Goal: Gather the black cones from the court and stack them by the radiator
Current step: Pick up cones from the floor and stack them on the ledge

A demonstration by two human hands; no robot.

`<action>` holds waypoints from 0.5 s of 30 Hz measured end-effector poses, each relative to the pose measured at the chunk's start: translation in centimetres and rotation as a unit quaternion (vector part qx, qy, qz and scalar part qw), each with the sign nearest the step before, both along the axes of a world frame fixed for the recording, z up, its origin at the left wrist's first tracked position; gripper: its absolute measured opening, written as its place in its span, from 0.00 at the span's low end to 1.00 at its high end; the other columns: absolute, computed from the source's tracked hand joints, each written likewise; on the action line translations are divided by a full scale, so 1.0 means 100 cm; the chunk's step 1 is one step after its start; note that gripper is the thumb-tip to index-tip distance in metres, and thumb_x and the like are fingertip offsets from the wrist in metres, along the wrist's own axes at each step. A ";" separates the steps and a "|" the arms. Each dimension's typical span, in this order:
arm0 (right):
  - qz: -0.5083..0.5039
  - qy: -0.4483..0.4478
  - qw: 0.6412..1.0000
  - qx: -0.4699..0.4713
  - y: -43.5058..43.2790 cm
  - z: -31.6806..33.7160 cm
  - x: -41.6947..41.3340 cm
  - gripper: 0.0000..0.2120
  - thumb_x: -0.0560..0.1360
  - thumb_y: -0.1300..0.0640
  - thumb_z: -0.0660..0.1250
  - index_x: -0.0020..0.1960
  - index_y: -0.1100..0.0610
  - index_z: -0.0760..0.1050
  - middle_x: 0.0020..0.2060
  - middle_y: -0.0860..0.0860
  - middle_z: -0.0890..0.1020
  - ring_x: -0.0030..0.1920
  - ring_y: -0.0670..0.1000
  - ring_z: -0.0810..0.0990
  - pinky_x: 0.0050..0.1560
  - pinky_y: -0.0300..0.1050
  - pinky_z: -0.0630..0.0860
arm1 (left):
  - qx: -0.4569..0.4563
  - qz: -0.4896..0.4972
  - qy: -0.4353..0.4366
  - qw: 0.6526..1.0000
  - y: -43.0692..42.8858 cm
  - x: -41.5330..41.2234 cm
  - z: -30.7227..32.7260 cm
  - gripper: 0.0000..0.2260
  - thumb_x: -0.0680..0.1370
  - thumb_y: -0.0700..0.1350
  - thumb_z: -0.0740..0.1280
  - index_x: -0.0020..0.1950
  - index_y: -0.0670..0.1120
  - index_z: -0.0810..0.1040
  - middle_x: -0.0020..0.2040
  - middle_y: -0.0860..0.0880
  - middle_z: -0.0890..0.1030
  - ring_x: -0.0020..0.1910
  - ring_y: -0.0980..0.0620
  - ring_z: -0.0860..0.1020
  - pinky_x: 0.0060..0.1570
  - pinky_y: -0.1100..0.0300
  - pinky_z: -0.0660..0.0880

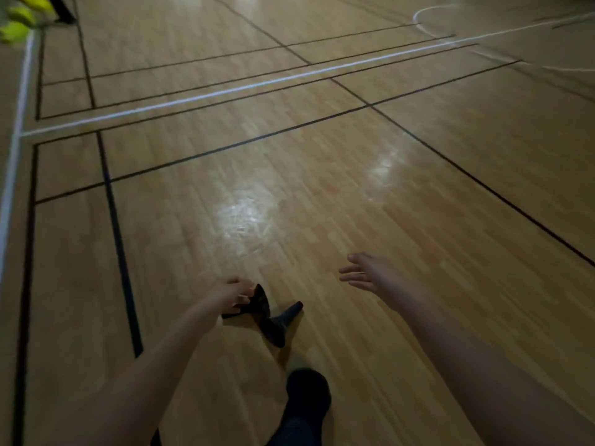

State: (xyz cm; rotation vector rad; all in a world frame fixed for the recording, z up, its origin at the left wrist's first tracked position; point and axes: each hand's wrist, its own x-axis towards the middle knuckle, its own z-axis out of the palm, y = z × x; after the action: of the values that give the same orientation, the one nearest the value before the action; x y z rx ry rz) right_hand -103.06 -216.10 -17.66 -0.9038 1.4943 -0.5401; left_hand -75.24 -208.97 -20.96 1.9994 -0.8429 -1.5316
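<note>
Currently low over wooden floor (322,188), right of black side line (119,252): black cones (273,326) tipped, long axis base-left to tip-right. Left hand (233,296) nearer, fingers curled on base rim; right hand (363,275) spread, holding nothing, apart to the right.

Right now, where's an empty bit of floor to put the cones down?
Bare wood floor stretches ahead, between the black court lines and around the open right hand. It's crowded only by the left hand gripping the black cones, just above the dark shoe.
</note>
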 end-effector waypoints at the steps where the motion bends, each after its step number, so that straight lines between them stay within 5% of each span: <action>1: 0.024 0.004 1.000 0.005 -0.017 -0.004 0.004 0.09 0.80 0.55 0.61 0.57 0.58 0.72 0.50 0.58 0.83 0.48 0.56 0.83 0.54 0.48 0.79 | 0.006 0.010 0.011 1.000 -0.011 0.001 -0.008 0.13 0.80 0.48 0.64 0.60 0.42 0.76 0.56 0.44 0.80 0.55 0.47 0.78 0.52 0.54 0.74; 7: 0.106 0.036 0.993 0.046 -0.111 -0.040 0.018 0.11 0.80 0.56 0.61 0.59 0.60 0.73 0.49 0.58 0.82 0.50 0.56 0.83 0.54 0.48 0.79 | 0.056 0.076 0.035 0.995 -0.075 -0.002 -0.037 0.10 0.81 0.44 0.60 0.59 0.41 0.75 0.50 0.45 0.79 0.44 0.52 0.78 0.39 0.62 0.72; 15: 0.152 0.069 0.982 0.092 -0.197 -0.091 0.030 0.12 0.79 0.56 0.62 0.59 0.60 0.76 0.47 0.56 0.84 0.47 0.53 0.84 0.44 0.43 0.79 | 0.089 0.130 0.014 0.987 -0.132 0.007 -0.074 0.10 0.80 0.45 0.60 0.58 0.43 0.76 0.50 0.46 0.82 0.45 0.51 0.80 0.37 0.61 0.73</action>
State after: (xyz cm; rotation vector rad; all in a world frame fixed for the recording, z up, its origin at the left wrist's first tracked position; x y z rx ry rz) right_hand -100.05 -235.83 -26.73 -1.0162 1.4667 -0.1147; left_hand -74.56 -222.14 -28.36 2.1117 -0.4245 -1.5225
